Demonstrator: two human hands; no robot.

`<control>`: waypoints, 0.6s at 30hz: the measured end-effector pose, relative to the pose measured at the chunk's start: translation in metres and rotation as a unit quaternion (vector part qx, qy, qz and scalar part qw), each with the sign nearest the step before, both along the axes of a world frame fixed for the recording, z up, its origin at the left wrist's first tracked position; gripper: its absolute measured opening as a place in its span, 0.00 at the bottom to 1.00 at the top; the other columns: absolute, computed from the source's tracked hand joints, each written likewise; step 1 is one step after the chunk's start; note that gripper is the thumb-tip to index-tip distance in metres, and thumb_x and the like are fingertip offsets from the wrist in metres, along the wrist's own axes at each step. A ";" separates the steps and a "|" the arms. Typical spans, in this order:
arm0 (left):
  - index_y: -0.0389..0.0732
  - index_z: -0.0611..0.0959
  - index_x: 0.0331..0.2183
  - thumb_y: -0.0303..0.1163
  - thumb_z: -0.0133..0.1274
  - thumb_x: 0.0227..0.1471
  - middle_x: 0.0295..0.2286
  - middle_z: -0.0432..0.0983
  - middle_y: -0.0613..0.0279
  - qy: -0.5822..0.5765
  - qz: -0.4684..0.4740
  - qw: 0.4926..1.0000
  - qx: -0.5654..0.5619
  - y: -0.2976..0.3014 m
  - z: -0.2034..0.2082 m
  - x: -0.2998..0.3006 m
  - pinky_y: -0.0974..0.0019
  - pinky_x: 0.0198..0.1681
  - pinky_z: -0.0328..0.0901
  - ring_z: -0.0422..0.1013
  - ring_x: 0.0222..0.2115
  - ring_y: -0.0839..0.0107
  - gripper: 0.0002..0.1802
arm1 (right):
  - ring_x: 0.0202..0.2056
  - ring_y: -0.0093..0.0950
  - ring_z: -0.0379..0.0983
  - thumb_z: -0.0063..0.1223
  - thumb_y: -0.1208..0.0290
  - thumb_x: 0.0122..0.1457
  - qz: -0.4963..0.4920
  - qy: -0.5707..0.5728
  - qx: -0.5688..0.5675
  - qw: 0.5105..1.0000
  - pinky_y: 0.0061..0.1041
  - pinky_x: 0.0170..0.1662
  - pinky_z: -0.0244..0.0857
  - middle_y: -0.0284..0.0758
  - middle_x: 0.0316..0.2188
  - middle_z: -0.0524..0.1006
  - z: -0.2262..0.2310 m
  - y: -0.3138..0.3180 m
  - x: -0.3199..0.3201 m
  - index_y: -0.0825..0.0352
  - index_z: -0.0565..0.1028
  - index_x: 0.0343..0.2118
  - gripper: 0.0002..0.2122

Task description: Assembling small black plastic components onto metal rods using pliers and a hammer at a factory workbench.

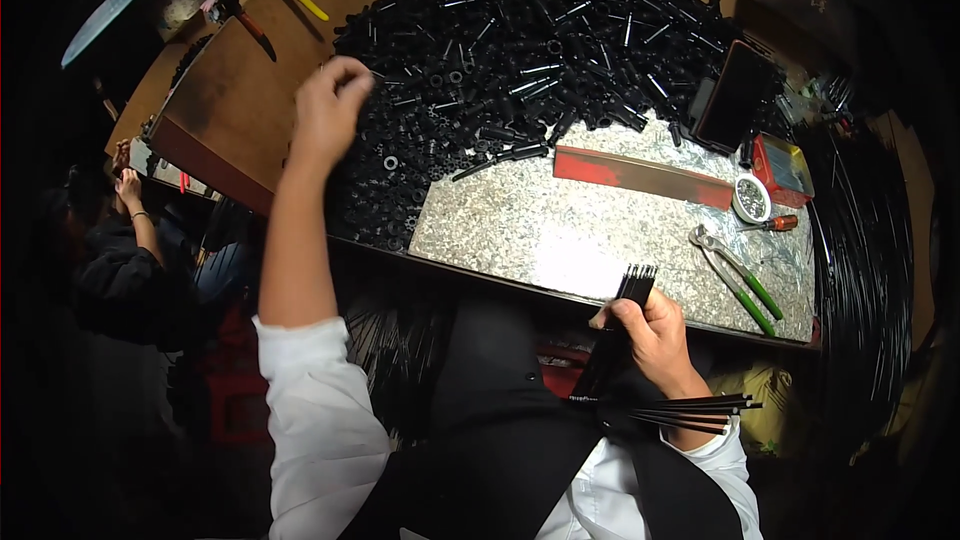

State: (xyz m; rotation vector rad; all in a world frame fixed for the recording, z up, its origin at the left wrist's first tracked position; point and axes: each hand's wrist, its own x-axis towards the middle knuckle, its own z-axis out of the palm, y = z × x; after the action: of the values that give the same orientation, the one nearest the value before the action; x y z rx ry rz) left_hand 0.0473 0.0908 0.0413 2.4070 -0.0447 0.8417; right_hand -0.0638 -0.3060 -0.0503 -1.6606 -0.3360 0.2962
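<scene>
My left hand (330, 112) is raised over the left edge of a big heap of small black parts (520, 40). Its fingers curl in and press together; whether anything small is between them is hidden. Below it lie many dark rings and nuts (385, 170). In front of the table's near edge, my right hand (660, 338) grips a bundle of thin black rods (632, 290), thumb across them, their shiny ends pointing up. More black rods (700, 410) fan out sideways over my right wrist.
A red bar (640, 178) lies on the speckled tabletop (500, 220). Near it are green-handled pincers (735, 275), a white bowl of small bits (750, 198), a screwdriver (780, 224), a red box (782, 170) and a propped phone (735, 95). Yellow-handled pliers (300, 0) lie far left. Another person (120, 240) sits left.
</scene>
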 end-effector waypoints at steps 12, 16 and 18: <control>0.35 0.78 0.34 0.23 0.56 0.46 0.29 0.72 0.57 -0.027 0.012 0.998 0.050 -0.103 -0.101 -0.053 0.73 0.32 0.63 0.68 0.25 0.73 0.09 | 0.27 0.21 0.72 0.45 0.73 0.61 0.013 -0.019 -0.002 1.000 0.21 0.34 0.66 0.34 0.23 0.77 0.006 0.002 -0.005 0.72 0.73 0.28 0.09; 0.31 0.67 0.51 0.23 0.46 0.55 0.41 0.70 0.55 0.054 -0.074 0.928 -0.361 -0.137 -0.098 -0.063 0.70 0.43 0.64 0.68 0.38 0.73 0.21 | 0.26 0.20 0.72 0.46 0.73 0.61 0.011 -0.031 0.016 0.999 0.20 0.33 0.66 0.33 0.23 0.77 0.004 0.004 -0.004 0.72 0.74 0.28 0.09; 0.30 0.64 0.54 0.21 0.41 0.56 0.44 0.68 0.52 0.104 -0.186 0.757 -0.617 -0.155 -0.095 -0.071 0.70 0.46 0.63 0.67 0.41 0.71 0.23 | 0.27 0.20 0.73 0.45 0.73 0.62 0.015 -0.035 0.007 0.999 0.20 0.33 0.67 0.34 0.23 0.77 0.003 0.004 -0.002 0.73 0.73 0.29 0.10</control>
State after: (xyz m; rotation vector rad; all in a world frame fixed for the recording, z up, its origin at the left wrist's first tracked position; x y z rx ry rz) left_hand -0.0238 -0.0640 -0.0534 1.1280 0.0935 0.2144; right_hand -0.0659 -0.3021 -0.0476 -1.6551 -0.4150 0.2579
